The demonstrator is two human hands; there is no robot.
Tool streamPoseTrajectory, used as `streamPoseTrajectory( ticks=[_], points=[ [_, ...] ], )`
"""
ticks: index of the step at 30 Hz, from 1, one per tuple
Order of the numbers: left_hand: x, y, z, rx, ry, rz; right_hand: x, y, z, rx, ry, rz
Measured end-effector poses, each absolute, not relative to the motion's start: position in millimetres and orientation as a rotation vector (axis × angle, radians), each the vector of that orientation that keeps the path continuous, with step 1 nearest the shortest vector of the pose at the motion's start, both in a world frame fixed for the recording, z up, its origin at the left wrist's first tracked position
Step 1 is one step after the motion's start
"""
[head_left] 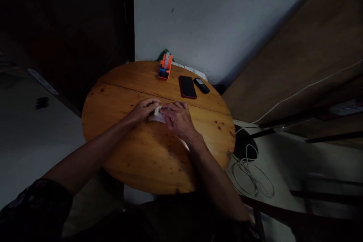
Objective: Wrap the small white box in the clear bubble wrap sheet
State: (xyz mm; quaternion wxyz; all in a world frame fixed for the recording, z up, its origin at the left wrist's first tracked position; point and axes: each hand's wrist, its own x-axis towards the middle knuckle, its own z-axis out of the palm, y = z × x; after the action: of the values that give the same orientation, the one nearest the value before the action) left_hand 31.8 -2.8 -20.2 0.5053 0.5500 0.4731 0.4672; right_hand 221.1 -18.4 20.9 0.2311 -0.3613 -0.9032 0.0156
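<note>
Both hands meet over a small, flat whitish piece [159, 118] near the middle of the wooden table [147, 159]. It looks like paper or a thin packet, but the dim light hides its exact kind. My left hand [144, 109] grips its left edge, fingers bent and close together. From the right, my right hand [178, 119] covers much of it, with thumb and fingers closed on the top. The piece's right part is hidden under that hand.
Toward the wall stand an orange tape dispenser [165, 66], a dark phone-like slab [187, 86] with red edges, and a small black remote-like device [201, 85]. A pale coiled cable [252, 181] lies on the floor at right.
</note>
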Motion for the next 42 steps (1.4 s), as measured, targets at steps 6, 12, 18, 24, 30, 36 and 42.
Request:
streamPoseTrajectory(
  ticks=[6,12,18,24,30,36,42],
  points=[
    [34.6,-4.0,-16.0,1.383,1.185,1.181,221.1,-19.2,22.6,-0.988,-2.492,0.066],
    [37.7,-2.8,-16.8,1.334,1.186,1.210,228.1,-14.1,18.7,-1.074,-2.245,0.179],
    [37.6,0.0,-20.7,1.327,1.165,1.212,224.2,-18.1,20.4,-1.077,-2.420,0.059],
    [38.2,0.1,-20.5,1.454,1.282,1.207,214.6,-20.8,24.6,-1.116,-2.514,-0.010],
    [38.4,0.0,-26.1,1.575,1.379,1.236,223.7,-6.8,10.3,-1.040,-2.182,0.365],
    [37.1,4.9,-33.1,1.578,1.375,1.262,228.7,-4.5,8.5,-1.004,-2.165,0.374],
    [37.0,6.4,-34.8,1.562,1.371,1.267,218.1,-17.5,15.4,-1.098,-2.387,0.109]
  ],
)
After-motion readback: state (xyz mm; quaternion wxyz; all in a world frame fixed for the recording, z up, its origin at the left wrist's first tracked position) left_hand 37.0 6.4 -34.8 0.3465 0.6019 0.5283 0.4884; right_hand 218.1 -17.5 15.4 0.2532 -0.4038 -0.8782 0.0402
